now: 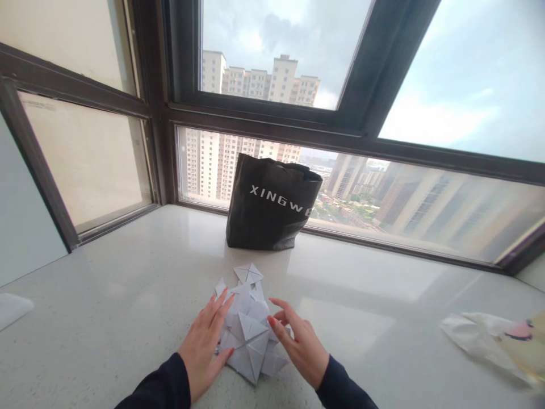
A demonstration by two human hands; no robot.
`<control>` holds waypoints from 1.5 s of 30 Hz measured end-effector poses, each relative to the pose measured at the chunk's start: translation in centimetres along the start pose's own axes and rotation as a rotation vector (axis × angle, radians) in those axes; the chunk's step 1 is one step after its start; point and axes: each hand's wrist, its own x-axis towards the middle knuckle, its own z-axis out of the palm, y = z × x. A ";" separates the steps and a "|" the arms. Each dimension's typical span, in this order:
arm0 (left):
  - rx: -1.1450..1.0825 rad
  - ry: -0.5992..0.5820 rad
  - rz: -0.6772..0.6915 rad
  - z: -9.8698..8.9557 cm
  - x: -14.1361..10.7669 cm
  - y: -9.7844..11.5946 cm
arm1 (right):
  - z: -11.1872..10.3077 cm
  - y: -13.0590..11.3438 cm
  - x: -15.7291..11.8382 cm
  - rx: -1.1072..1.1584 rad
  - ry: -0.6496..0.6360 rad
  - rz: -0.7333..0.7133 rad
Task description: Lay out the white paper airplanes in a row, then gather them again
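A loose pile of folded white paper pieces [251, 341] lies on the pale sill in front of me, with creased, pointed origami shapes overlapping. One square folded piece [249, 274] sits at the pile's far end. My left hand [204, 346] rests along the pile's left side, its fingers spread and touching the paper. At the right side is my right hand [300, 341], fingers bent and apart, the thumb and fingertips at the paper's edge. Neither hand is closed around a piece. The hands and upper sheets cover part of the pile.
A black bag [272, 204] with white lettering stands behind the pile, near the window frame [272, 122]. A white plastic packet [489, 341] with a printed picture lies at the right. Another white item [15, 309] shows at the left edge.
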 end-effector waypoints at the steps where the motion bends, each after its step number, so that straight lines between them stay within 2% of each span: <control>1: 0.043 0.027 0.004 -0.5 0.0 -0.1 | -0.3 -0.1 0.3 -0.024 0.006 -0.014; 3: 0.105 0.041 0.021 -1.1 -0.1 0.7 | -0.8 0.1 1.9 -0.080 0.008 -0.047; 5: 0.149 -0.017 0.058 -0.9 0.0 2.4 | -0.6 0.5 4.5 -0.135 -0.033 -0.096; 8: 0.221 -0.179 0.135 0.6 0.2 5.2 | 0.7 0.8 8.6 -0.168 -0.071 -0.124; 11: 0.303 -0.257 0.160 1.9 0.7 6.0 | 2.5 0.8 10.8 -0.192 -0.136 -0.144; 13: 0.355 -0.228 0.156 1.9 1.0 5.2 | 3.3 1.0 10.8 -0.201 -0.182 -0.154; 16: 0.428 -0.129 0.139 0.6 0.9 2.9 | 3.6 1.5 9.2 -0.205 -0.211 -0.153; 19: 0.481 -0.027 0.094 -0.9 0.4 1.4 | 2.6 1.9 7.5 -0.190 -0.205 -0.145; 21: 0.477 0.012 0.096 -1.1 0.0 1.5 | 1.6 2.0 7.1 -0.175 -0.187 -0.138; 23: 0.434 -0.008 0.162 -0.5 -0.3 2.5 | 0.9 2.1 7.4 -0.166 -0.156 -0.121; 25: 0.380 -0.082 0.278 0.9 -0.3 3.7 | 0.6 2.2 7.9 -0.162 -0.131 -0.095; 27: 0.343 -0.158 0.361 2.4 0.0 4.4 | 0.9 2.2 8.2 -0.154 -0.129 -0.074; 28: 0.335 -0.183 0.358 3.0 0.3 4.5 | 1.2 2.2 8.3 -0.147 -0.135 -0.068; 31: 0.354 -0.220 0.269 3.6 1.1 3.5 | 2.4 1.7 8.3 -0.111 -0.157 -0.058; 34: 0.433 -0.201 0.245 2.8 1.4 1.2 | 3.6 0.8 8.6 -0.044 -0.170 -0.050; 37: 0.523 -0.129 0.261 1.7 1.3 -1.6 | 5.0 -0.2 9.2 0.056 -0.177 -0.042; 41: 0.604 0.032 0.235 -0.2 1.4 -4.6 | 7.3 -1.5 9.9 0.231 -0.185 -0.019; 43: 0.638 0.097 0.201 -1.5 1.4 -5.0 | 8.1 -1.8 10.0 0.317 -0.184 -0.004; 45: 0.670 0.127 0.124 -2.9 1.0 -4.5 | 8.3 -1.7 9.8 0.385 -0.173 0.014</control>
